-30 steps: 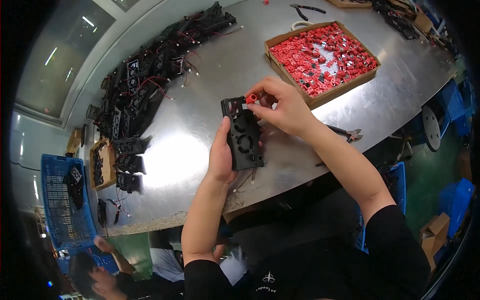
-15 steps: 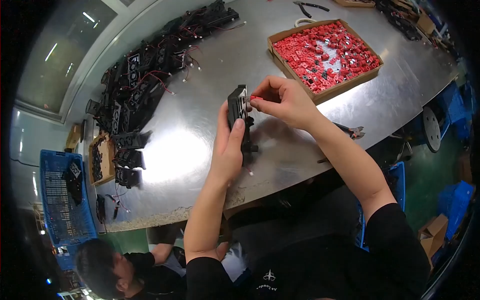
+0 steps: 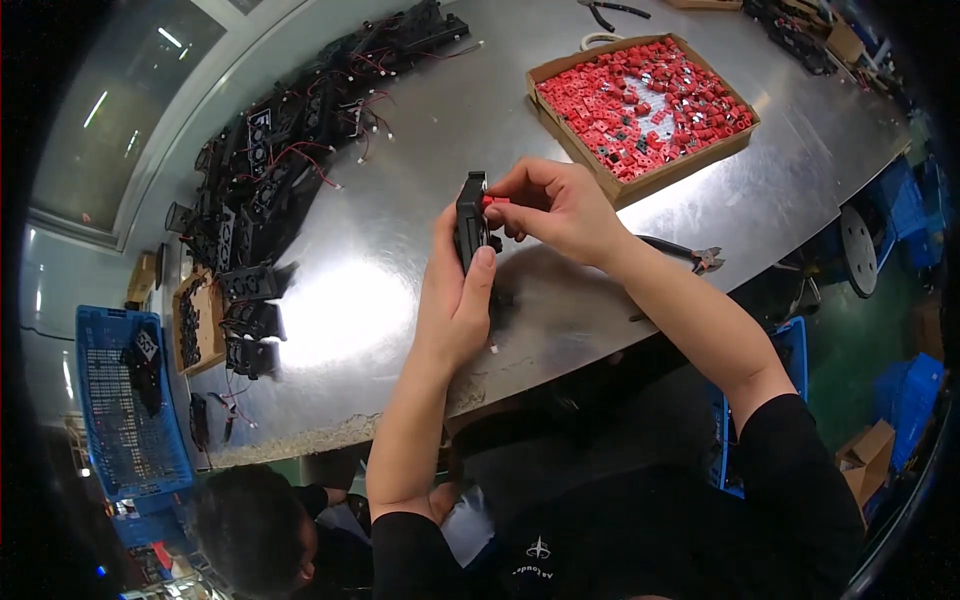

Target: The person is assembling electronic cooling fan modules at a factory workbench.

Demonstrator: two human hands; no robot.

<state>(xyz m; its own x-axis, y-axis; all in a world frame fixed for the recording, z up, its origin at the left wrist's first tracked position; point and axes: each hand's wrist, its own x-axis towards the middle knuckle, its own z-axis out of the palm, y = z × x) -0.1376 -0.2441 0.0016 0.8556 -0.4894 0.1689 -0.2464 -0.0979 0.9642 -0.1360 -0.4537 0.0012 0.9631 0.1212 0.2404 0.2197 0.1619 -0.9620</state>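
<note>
A black plastic housing [image 3: 467, 222] stands on edge in my left hand [image 3: 455, 300], whose thumb lies along its near side. My right hand [image 3: 560, 212] pinches a small red plastic part [image 3: 493, 200] between thumb and fingertips. That red part is up against the right face of the housing; whether it sits inside an opening there is hidden. Below the housing a short wire with a white connector [image 3: 493, 349] hangs down. Beyond my right hand is a shallow cardboard tray [image 3: 680, 170] full of similar red parts.
Many black housings with red wires [image 3: 290, 150] line the table's left side. A small box of black parts [image 3: 208, 320] and a blue basket [image 3: 135, 430] are at left. Pliers [image 3: 705, 260] lie beside my right forearm, others [image 3: 615, 10] at the back. A person [image 3: 255, 525] sits lower left.
My right hand has brought the red part closer, from just off the housing's face to against it. The housing has turned slightly in my left hand. The seated person's head has shifted right.
</note>
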